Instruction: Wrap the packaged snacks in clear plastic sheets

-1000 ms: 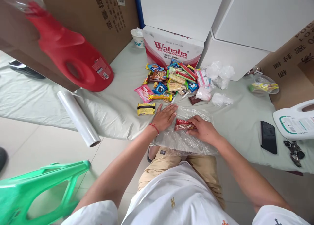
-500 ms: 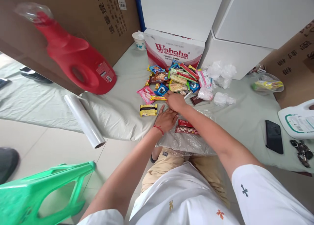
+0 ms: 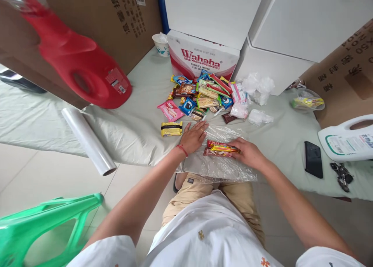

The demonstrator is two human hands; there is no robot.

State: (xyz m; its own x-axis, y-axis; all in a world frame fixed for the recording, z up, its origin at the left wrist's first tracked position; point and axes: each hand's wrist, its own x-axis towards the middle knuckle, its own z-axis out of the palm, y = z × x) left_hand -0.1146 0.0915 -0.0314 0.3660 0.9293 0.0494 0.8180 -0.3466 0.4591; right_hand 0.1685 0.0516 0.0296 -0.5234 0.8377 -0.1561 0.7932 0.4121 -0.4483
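A sheet of clear plastic film [image 3: 230, 171] lies at the table's front edge. On it rest two red-wrapped snack bars [image 3: 208, 151], side by side. My right hand [image 3: 248, 153] grips the right end of a narrow yellow-wrapped snack bar [image 3: 223, 148], which lies on top of the red ones. Flat on the film's left edge is my left hand [image 3: 194, 138], fingers stretched out, holding nothing. Just left of it sits a yellow packet with a dark band [image 3: 171, 129]. Beyond both hands spreads a pile of wrapped snacks [image 3: 208, 102], with a pink packet [image 3: 170, 110] at its left.
A Wahaba-like printed carton [image 3: 204, 61] backs the pile. A film roll [image 3: 89, 142] and red jug [image 3: 87, 70] are at left. Crumpled plastic [image 3: 260, 117], a phone [image 3: 313, 159], keys [image 3: 341, 176] and a white jug [image 3: 349, 138] lie right. A green stool [image 3: 49, 212] stands below.
My right hand has moved from the pile's front edge toward me and right, bringing the yellow-wrapped bar onto the red ones. My left hand stays flat on the film.
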